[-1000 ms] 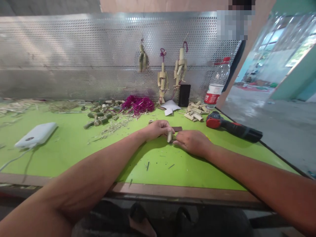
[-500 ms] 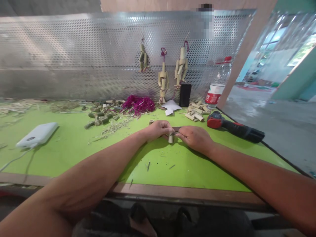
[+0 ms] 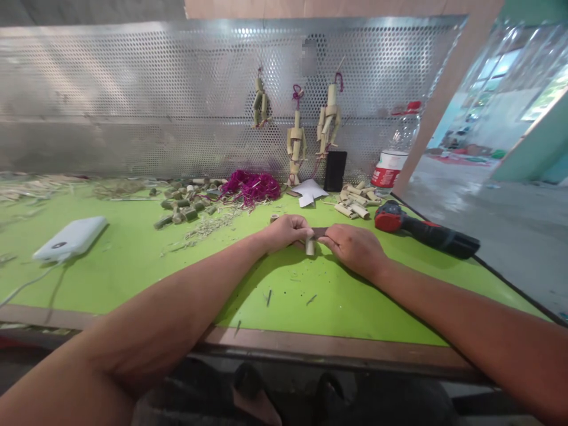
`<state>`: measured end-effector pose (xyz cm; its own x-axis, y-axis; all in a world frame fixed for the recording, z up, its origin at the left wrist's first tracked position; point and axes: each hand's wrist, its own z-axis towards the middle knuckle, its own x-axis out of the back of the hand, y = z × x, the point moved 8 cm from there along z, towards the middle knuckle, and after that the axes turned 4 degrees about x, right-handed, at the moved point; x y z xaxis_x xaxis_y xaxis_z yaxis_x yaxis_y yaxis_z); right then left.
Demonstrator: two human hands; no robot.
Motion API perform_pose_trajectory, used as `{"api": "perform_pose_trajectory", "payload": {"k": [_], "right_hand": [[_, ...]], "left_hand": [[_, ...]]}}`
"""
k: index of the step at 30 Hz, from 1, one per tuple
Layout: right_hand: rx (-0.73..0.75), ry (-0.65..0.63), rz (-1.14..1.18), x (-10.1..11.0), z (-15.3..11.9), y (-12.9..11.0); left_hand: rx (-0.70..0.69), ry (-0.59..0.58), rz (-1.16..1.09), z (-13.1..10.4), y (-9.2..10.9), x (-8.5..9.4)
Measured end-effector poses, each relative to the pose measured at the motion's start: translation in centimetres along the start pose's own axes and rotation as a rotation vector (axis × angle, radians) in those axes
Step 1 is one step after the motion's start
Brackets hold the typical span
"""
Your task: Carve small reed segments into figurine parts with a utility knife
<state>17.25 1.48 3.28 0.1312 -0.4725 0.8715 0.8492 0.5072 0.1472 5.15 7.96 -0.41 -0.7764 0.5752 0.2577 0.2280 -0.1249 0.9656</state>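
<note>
My left hand [image 3: 290, 232] is closed, its fingers pinching a short pale bamboo tube [image 3: 310, 247] whose lower end sticks out below the fingertips. From my closed right hand [image 3: 355, 245] a dark flat strip [image 3: 320, 232] reaches across to the top of the tube. Whether it is a blade or sandpaper I cannot tell. Another short bamboo piece [image 3: 274, 218] stands just behind my left hand. Thin dark slivers [image 3: 268, 297] and small crumbs lie on the green tabletop [image 3: 337, 313] below the hands.
Behind the hands lie cut bamboo pieces [image 3: 355, 201], magenta string [image 3: 251, 188] and greenish bamboo bits [image 3: 181, 210]. Jointed bamboo figures [image 3: 296, 142] hang against a perforated metal panel [image 3: 177, 89]. A cordless tool [image 3: 426, 231], a bottle [image 3: 390, 168] and a white power bank [image 3: 71, 238] stand around.
The dark strip between my hands now shows its broad face more, and the right fingers sit slightly higher on it. The view has shifted slightly. My left hand still grips the bamboo tube.
</note>
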Motion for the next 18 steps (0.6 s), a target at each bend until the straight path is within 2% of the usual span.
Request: {"api": "perform_pose_trajectory", "payload": {"k": [5,13,18], "right_hand": [[-0.014,-0.019,0.011,-0.1,0.2,0.1],[0.037,-0.077,0.092,-0.5,0.5,0.2],[0.232,-0.175,0.1,-1.6,-0.3,-1.7]], "left_hand": [[-0.019,-0.048,-0.004,0.2,-0.2,-0.2],[-0.047,-0.05,-0.025,0.3,-0.3,-0.1],[-0.048,-0.048,0.021,0.3,-0.4,0.1]]}}
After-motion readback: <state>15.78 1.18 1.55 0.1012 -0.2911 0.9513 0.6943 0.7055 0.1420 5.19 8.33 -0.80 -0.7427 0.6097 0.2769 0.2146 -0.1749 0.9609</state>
